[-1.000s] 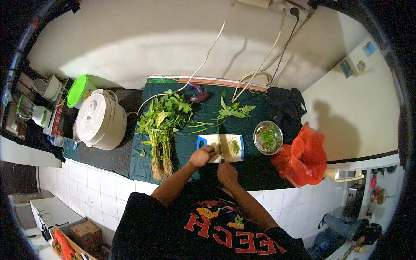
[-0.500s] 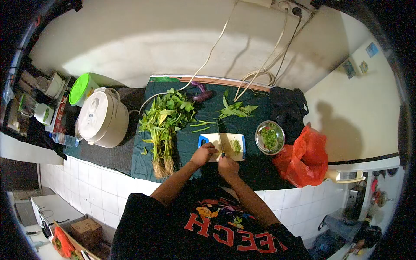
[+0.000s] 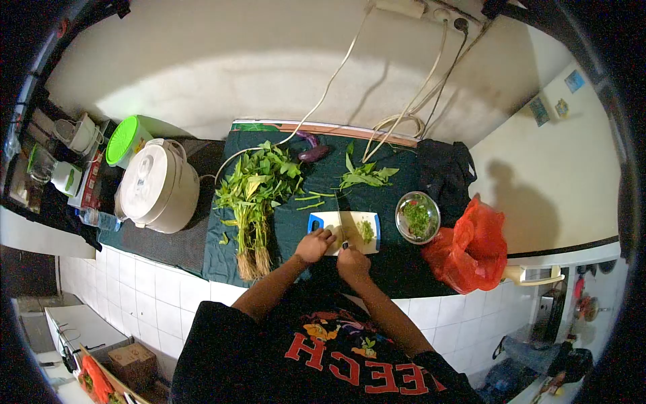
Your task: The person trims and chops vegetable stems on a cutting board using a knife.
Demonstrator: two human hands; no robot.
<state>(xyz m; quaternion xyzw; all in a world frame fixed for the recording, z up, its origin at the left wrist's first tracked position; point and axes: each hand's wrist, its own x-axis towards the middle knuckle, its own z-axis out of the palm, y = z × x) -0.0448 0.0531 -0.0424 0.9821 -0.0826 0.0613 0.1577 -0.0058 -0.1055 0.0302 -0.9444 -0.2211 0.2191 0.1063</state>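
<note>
A white cutting board (image 3: 373, 245) with blue ends lies on the dark green cloth in front of me. My right hand (image 3: 354, 264) is closed around the dark handle of a knife (image 3: 341, 221), whose blade points away from me across the board. Curled at the board's left near corner is my left hand (image 3: 314, 246); whatever lies under its fingertips is too small to make out. Chopped greens (image 3: 365, 231) sit in a small heap right of the blade. Beyond the board are a few cut green stems (image 3: 309, 202).
Left of the board lies a rooted bunch of leafy greens (image 3: 259, 188). Loose leaves (image 3: 367, 175) and eggplants (image 3: 313, 153) are farther back. On the right stand a metal bowl (image 3: 418, 217) of cut greens and a red plastic bag (image 3: 476, 246). A rice cooker (image 3: 158, 185) stands far left.
My left hand has shifted slightly left and down, away from the knife. My right hand, still gripping the knife, has moved slightly nearer to me.
</note>
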